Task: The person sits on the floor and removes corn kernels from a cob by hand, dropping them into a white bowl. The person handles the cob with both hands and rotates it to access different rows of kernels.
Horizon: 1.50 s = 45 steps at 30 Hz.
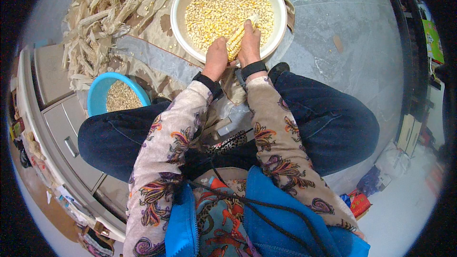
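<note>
Between my hands is an ear of dried yellow corn, tilted with its pale end up to the right. My left hand grips its lower left side, thumb up. Around its upper right part my right hand is closed, the thumb lying along the ear. Both hands are over the near part of a large white basin, whose floor is covered by loose corn kernels, mostly pale with some bright yellow. My palms and most fingertips are hidden.
A heap of husks and stripped cobs lies at the upper left on a patterned cloth. Below it, a blue basin holds more kernels. Cabinets line the left side. My bent legs flank the space below the white basin. Bags lie at lower right.
</note>
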Each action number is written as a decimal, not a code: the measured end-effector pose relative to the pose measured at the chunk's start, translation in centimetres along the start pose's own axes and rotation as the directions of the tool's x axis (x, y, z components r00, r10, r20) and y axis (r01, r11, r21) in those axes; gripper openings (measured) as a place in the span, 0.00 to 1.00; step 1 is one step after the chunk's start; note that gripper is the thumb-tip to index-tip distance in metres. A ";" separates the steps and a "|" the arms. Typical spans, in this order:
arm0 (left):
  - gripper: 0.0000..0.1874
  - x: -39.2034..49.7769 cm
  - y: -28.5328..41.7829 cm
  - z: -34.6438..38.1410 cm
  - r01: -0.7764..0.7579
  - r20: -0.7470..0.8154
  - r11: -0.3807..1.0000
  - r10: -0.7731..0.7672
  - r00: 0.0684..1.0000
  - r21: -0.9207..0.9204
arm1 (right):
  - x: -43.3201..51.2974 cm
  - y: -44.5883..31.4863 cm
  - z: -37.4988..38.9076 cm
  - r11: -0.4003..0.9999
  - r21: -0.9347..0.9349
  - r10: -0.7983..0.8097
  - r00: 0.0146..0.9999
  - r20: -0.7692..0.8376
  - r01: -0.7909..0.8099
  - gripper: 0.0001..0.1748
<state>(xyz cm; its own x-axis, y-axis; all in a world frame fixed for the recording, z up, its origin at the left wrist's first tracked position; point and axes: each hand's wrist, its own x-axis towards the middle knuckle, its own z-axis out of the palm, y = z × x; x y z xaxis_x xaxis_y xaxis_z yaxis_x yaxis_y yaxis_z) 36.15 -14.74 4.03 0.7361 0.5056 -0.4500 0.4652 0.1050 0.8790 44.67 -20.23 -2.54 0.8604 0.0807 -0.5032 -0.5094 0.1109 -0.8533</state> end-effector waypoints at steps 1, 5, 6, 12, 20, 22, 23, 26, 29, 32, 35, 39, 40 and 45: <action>0.23 -0.4 0.1 0.0 0.136 0.073 0.973 -0.125 0.990 -0.187 | 0.0 -0.1 -0.1 0.995 0.090 0.032 0.999 0.022 -0.034 0.21; 0.22 -1.1 0.7 -0.9 0.325 0.298 0.737 -0.175 0.938 -0.592 | -0.1 -1.0 -0.2 0.925 0.339 0.150 0.984 0.093 -0.173 0.18; 0.24 -1.4 0.7 -1.0 0.300 0.290 0.799 -0.166 0.943 -0.521 | -0.3 -1.2 -0.6 0.898 0.378 0.144 0.962 0.231 -0.226 0.17; 0.32 -1.3 0.3 -2.8 0.201 0.317 0.948 -0.118 0.941 -0.246 | -2.4 -1.7 -1.2 0.755 0.414 0.257 0.811 0.526 -0.508 0.16; 0.26 -2.0 -0.7 -2.8 0.353 0.270 0.859 -0.264 0.926 -0.371 | -3.6 -1.5 -1.3 0.766 0.381 0.268 0.795 0.544 -0.518 0.21; 0.24 -1.8 -1.3 -2.8 0.315 0.333 0.897 -0.208 0.920 -0.310 | -3.7 -1.2 -0.8 0.822 0.329 0.272 0.828 0.491 -0.465 0.19; 0.22 -1.6 -1.6 -2.8 0.293 0.366 0.914 -0.180 0.913 -0.281 | -3.7 -1.1 -0.6 0.854 0.280 0.283 0.844 0.456 -0.438 0.18; 0.19 -1.5 -2.3 -2.5 0.272 0.318 0.929 -0.186 0.930 -0.250 | -3.7 -0.7 -0.2 0.894 0.232 0.274 0.877 0.394 -0.384 0.15; 0.20 -1.6 -2.6 -2.3 0.290 0.290 0.928 -0.218 0.932 -0.235 | -3.8 -0.2 -0.1 0.912 0.224 0.250 0.899 0.359 -0.343 0.15; 0.21 -1.7 -2.7 -2.1 0.338 0.262 0.916 -0.280 0.924 -0.216 | -3.7 0.1 -0.1 0.919 0.196 0.266 0.905 0.332 -0.342 0.15; 0.22 -1.7 -3.0 -1.9 0.310 0.275 0.923 -0.245 0.930 -0.228 | -3.4 0.3 -0.1 0.909 0.157 0.335 0.900 0.280 -0.387 0.16; 0.23 -1.8 -3.2 -1.5 0.262 0.241 0.951 -0.219 0.946 -0.163 | -3.4 0.7 0.0 0.929 0.167 0.283 0.925 0.254 -0.330 0.15; 0.22 -1.8 -3.1 -1.6 0.254 0.237 0.954 -0.213 0.948 -0.158 | -3.5 0.8 0.0 0.931 0.157 0.284 0.925 0.253 -0.329 0.16; 0.19 -1.6 -2.6 -2.6 0.390 0.333 0.875 -0.291 0.897 -0.287 | -3.5 0.8 -0.5 0.834 0.362 0.235 0.861 0.451 -0.417 0.19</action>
<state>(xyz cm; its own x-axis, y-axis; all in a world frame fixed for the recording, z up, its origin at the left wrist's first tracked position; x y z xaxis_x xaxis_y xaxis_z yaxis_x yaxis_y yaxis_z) 32.50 -13.61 2.89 0.6888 0.1378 -0.7117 0.5532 0.5347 0.6389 41.27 -20.93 -1.54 0.6153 0.5427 -0.5717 -0.7882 0.4170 -0.4525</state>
